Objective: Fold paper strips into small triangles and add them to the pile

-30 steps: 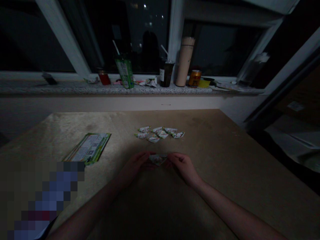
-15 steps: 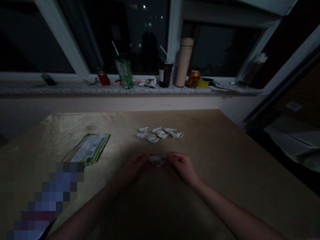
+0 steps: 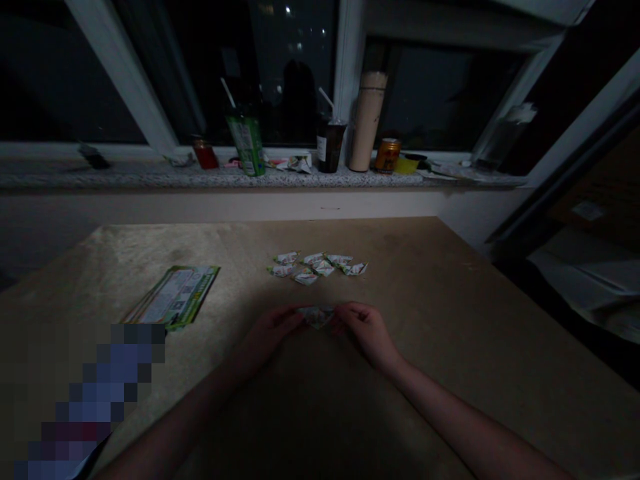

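Observation:
A small folded piece of printed paper [image 3: 316, 315] lies between my two hands on the brown table [image 3: 450, 313]. My left hand [image 3: 273, 330] pinches its left end with the fingers curled. My right hand [image 3: 366, 330] pinches its right end the same way. Beyond my hands, several similar folded paper pieces [image 3: 316, 265] sit in a loose cluster on the table. A stack of green and white printed sheets [image 3: 175, 303] lies to the left.
A stone windowsill [image 3: 150, 175] behind the table holds a green carton with a straw [image 3: 246, 143], a dark cup [image 3: 329, 143], a tall beige flask [image 3: 367, 123], a red jar [image 3: 204, 155] and an orange can [image 3: 387, 155]. The table edge drops off at the right.
The hands and the folded piece have shifted very slightly; the fingers keep working the paper. Nothing else moved.

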{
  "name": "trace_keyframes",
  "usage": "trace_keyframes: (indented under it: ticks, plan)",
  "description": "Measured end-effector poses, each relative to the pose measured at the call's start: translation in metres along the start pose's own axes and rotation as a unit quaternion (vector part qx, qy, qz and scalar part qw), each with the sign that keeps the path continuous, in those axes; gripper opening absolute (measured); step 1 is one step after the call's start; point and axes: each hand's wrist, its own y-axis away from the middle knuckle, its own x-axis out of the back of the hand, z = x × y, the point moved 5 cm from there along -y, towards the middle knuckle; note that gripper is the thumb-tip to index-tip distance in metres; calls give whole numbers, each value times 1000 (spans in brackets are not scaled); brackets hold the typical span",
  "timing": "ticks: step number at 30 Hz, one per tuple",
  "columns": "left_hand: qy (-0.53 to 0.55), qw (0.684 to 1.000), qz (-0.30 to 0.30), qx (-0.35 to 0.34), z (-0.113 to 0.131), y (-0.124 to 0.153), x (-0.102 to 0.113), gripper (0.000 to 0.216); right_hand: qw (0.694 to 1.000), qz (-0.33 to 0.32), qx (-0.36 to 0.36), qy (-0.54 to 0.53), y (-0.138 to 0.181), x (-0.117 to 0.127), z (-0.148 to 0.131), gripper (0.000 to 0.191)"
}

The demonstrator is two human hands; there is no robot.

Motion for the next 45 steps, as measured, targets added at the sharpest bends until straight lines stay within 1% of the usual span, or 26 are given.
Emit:
trace_keyframes:
  ticks: [2,5,8,12,16,19,23,29,38,42,45]
  plan:
    - [-41,999,29,-6,7,1,0,29,1000,3,3,1,-1,1,-1,33]
    - [-59,995,83,-4,11,2,1,26,1000,9,5,7,-1,2,-2,32]
    - [-54,990,128,14,4,1,3,26,1000,14,3,5,-2,4,-2,32]
    - [-45,987,151,25,-3,-1,5,30,1000,23,7,-1,-4,7,-2,32]
    - [-38,988,146,24,0,-6,2,28,999,43,18,21,-7,14,-1,34]
    - [-37,990,139,14,7,-15,-4,26,997,63,29,24,-12,21,0,35]
    - [-31,990,141,-2,12,-34,-13,27,995,88,41,11,-21,35,0,35]
    - [-16,991,131,-37,18,-63,-29,21,991,115,64,14,-33,58,-3,36]
    - [11,989,132,-68,22,-103,-57,16,978,189,79,48,-48,96,-4,38]
    - [27,988,130,-74,21,-123,-72,16,968,231,70,67,-52,115,-2,40]
    - [31,987,131,-81,22,-135,-82,16,964,250,65,64,-56,126,-2,41]
